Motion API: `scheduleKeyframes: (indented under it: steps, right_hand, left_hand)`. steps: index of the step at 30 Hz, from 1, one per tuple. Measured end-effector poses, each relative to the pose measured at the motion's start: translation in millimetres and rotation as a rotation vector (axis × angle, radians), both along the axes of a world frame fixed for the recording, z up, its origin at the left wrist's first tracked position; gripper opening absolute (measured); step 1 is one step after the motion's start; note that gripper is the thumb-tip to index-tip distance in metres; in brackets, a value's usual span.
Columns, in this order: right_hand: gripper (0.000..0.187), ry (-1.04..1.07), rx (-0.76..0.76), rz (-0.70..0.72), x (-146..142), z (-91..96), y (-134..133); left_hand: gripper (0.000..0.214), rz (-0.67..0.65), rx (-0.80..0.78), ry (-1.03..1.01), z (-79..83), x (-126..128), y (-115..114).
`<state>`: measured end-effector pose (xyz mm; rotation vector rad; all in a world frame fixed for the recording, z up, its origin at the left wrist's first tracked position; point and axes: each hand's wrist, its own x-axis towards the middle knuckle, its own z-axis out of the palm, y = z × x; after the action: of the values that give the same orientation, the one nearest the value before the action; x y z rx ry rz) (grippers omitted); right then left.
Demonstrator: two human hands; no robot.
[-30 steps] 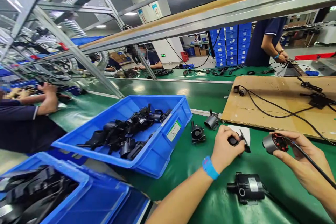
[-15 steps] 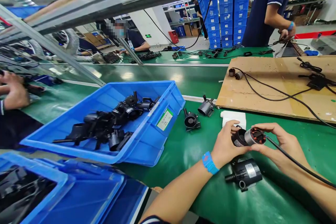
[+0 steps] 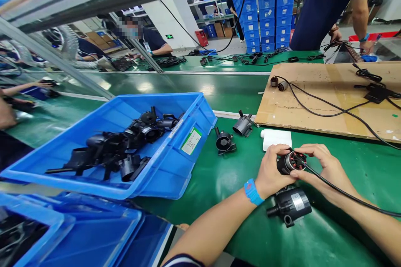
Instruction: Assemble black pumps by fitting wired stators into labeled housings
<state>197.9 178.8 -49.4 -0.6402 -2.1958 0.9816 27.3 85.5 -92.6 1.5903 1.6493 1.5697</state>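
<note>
My left hand [image 3: 270, 173] is closed around a black pump housing [image 3: 282, 166], held above the green bench. At the housing's open end my right hand [image 3: 327, 171] pinches a round motor stator [image 3: 297, 160] with copper-red windings, which sits largely inside the housing. From the stator a black cable [image 3: 341, 190] runs over my right forearm to the right edge. Just below my hands lies a black pump body [image 3: 293, 204] with a white label. Behind them is a white object [image 3: 276, 138], perhaps a small bottle or roll.
To the left stands a blue bin [image 3: 175, 175] of black housings. Two housings, one facing me [image 3: 224, 142] and one behind it [image 3: 243, 125], rest beside it. A cardboard sheet [image 3: 297, 108] carries two small motor parts and cables. Co-workers stand or sit beyond.
The stator has gone from being tilted at the housing's mouth to sitting mostly inside it. My right hand has moved left, closer to my left hand. The view has shifted slightly.
</note>
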Motion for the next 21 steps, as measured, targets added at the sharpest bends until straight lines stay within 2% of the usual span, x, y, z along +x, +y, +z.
scheduleKeyframes:
  steps: [3,6,8,12,14,16,18,21]
  right_hand:
    - [0.039,0.000,0.110,0.158,-1.3,-3.6,4.1]
    - [0.033,-0.021,0.158,0.105,-1.6,-6.8,5.8]
    - [0.033,-0.040,0.242,0.067,-0.1,-7.8,4.5]
    - [0.048,0.020,0.454,0.154,3.6,-7.9,1.7]
    - [0.040,0.051,0.512,0.167,1.6,-10.5,2.6]
    - [0.029,0.014,0.455,0.122,-2.8,-15.5,4.3]
    - [0.026,-0.042,0.348,0.052,-4.8,-19.6,5.0]
    - [0.048,-0.112,0.259,-0.028,8.9,-13.1,-0.4]
  left_hand:
    - [0.082,0.022,-0.009,-0.021,1.2,1.7,-2.2]
    - [0.083,0.046,0.002,-0.012,2.8,4.4,-2.8]
    - [0.081,0.049,0.010,0.002,4.0,6.0,-3.0]
    - [0.076,0.078,0.076,0.012,4.7,7.5,-4.7]
    - [0.071,0.093,0.106,0.040,3.8,7.3,-4.3]
    - [0.071,0.062,0.030,0.080,4.4,6.5,-1.5]
    - [0.076,0.012,-0.102,0.100,10.2,4.6,3.3]
    - [0.069,-0.107,-0.243,0.121,34.0,-3.6,12.2]
